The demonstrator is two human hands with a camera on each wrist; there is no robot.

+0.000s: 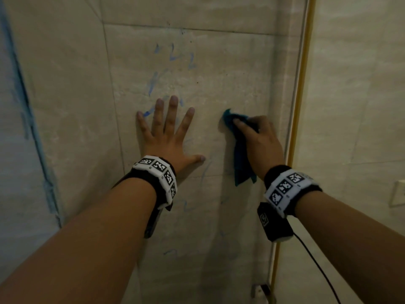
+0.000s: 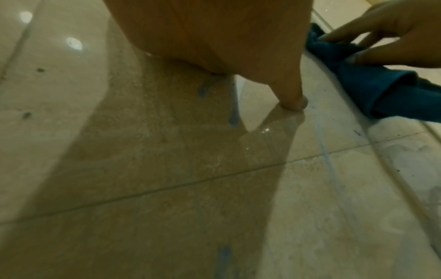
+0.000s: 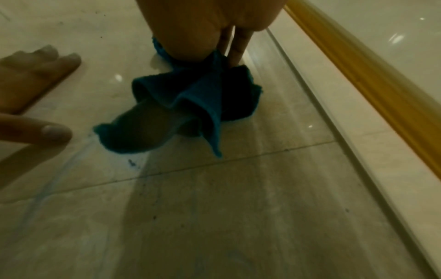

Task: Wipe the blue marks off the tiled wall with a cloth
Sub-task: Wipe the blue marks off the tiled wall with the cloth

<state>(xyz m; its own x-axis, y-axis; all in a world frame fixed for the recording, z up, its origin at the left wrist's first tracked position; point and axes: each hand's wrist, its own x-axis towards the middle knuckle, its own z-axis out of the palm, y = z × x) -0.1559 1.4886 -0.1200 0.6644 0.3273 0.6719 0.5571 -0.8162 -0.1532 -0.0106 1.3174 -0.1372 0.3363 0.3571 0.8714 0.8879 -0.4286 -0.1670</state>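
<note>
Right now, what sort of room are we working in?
Probably a bathroom or shower area, though no fixtures show. Large glossy beige tiles cover the wall, a gold trim strip runs down the corner, and a pale switch plate sits at right.

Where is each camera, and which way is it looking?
Head: on the head, facing the tiled wall; shows both forearms, left hand flat, right hand holding the cloth.
Left wrist: under the left hand, looking along the wall; shows its thumb.
Right wrist: under the right hand; shows its fingers in the cloth.
Shared: both wrist views catch the cloth and the other hand.
</note>
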